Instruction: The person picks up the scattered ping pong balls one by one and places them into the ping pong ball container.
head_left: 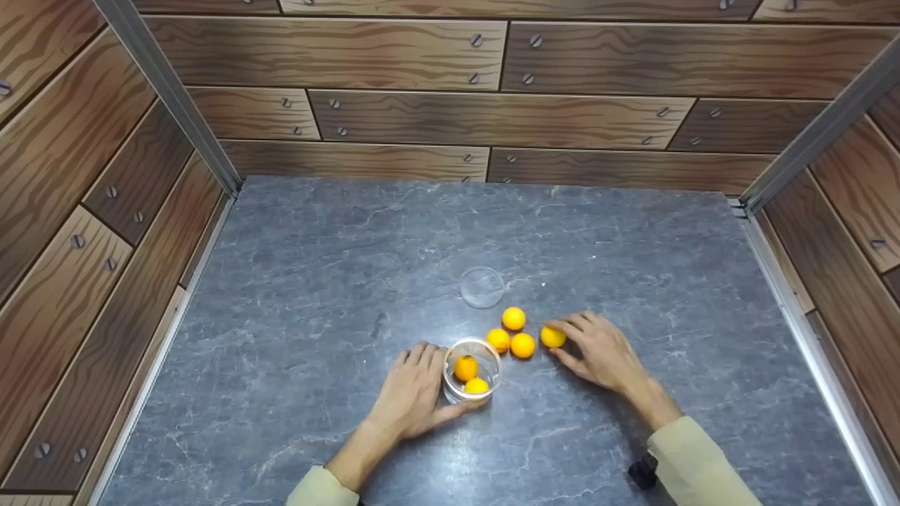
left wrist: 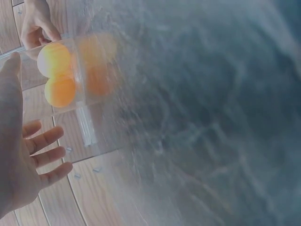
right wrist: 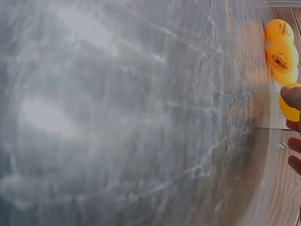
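A clear round jar stands upright on the tabletop with two orange ping-pong balls inside. My left hand holds the jar from the left, fingers along its far left side and thumb across its front. To the right of the jar, my right hand pinches another orange ping-pong ball between thumb and fingers, low over the table. Between the jar and that ball lie three loose ping-pong balls in a cluster. Printed lettering and a barcode show on the loose balls in the right wrist view.
Behind the loose balls, a clear round lid lies flat on the grey marbled table. Wood-patterned panels wall in the back and both sides, with metal rails along the edges. A small black object sits by the right sleeve.
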Demonstrator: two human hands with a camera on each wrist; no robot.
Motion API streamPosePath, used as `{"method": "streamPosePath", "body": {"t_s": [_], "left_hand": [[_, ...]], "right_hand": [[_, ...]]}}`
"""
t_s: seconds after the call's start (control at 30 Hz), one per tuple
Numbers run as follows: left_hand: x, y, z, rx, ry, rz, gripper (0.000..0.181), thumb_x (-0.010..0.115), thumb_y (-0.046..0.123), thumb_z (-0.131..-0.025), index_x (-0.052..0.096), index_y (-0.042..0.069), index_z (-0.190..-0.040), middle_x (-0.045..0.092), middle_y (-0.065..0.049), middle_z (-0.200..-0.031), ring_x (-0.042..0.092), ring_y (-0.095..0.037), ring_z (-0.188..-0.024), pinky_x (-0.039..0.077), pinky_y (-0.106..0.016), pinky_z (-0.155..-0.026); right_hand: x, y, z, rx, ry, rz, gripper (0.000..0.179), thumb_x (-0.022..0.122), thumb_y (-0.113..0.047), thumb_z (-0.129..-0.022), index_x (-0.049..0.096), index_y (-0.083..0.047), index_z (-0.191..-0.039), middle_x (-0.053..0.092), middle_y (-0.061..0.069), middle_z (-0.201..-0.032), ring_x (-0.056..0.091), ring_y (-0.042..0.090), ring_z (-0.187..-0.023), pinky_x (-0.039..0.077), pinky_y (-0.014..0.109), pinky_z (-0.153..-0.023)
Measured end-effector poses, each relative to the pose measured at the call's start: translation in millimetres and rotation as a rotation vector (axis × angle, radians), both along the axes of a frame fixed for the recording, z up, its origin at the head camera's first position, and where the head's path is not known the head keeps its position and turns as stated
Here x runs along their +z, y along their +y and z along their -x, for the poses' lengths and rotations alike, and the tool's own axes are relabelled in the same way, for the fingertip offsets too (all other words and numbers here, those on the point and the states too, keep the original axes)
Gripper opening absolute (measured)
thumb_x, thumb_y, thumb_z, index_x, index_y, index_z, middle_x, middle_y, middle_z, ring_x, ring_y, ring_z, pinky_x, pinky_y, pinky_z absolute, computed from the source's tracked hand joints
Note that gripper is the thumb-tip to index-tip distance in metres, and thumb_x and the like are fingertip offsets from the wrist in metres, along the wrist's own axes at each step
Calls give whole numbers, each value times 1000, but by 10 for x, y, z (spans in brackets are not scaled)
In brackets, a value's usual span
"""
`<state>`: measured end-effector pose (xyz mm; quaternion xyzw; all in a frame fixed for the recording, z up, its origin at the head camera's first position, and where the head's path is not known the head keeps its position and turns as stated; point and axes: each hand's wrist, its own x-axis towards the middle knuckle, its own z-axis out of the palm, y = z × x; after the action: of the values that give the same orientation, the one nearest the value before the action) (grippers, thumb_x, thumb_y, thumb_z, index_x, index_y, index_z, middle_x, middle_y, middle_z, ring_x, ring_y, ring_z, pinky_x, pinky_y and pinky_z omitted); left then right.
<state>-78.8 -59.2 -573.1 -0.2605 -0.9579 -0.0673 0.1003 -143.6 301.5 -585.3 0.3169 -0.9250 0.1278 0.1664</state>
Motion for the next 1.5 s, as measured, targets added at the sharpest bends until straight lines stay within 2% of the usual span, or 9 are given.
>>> {"method": "streamPosePath", "body": {"t_s": [0.3, 0.7, 1.23, 1.5], "left_hand": [[-2, 0, 3, 3, -3, 12, 92, 48, 90, -87, 55, 11, -135, 64, -5, -120, 60, -23, -115, 53, -40, -95], [0, 4, 3, 4, -5, 16, 92, 49, 89, -87, 55, 11, -135, 64, -5, -121, 59, -23, -115, 52, -40, -94], [16, 10, -4, 10, -24, 26, 93, 49, 89, -87, 54, 10, -135, 65, -8, -124, 59, -23, -116, 51, -41, -96], [6, 11, -2, 8, -12, 19, 94, 50, 89, -86, 54, 9, -134, 65, -8, -123, 59, -24, -116, 52, -42, -97]], "right_hand": [[91, 14, -57, -5, 8, 5, 47, 85, -32, -87, 72, -21, -130, 75, 2, -116, 68, 23, -102, 59, 44, -88], [169, 27, -96, 14, 72, 22, 48, 88, -31, -83, 74, -18, -127, 75, 3, -111, 68, 23, -100, 59, 44, -86], [414, -109, -135, 61, 145, 75, 51, 88, -29, -80, 74, -18, -128, 75, 2, -110, 67, 22, -99, 58, 41, -85], [522, -213, -160, 70, 131, 127, 53, 88, -28, -80, 73, -20, -130, 75, 2, -111, 68, 22, -102, 57, 42, -87]]}}
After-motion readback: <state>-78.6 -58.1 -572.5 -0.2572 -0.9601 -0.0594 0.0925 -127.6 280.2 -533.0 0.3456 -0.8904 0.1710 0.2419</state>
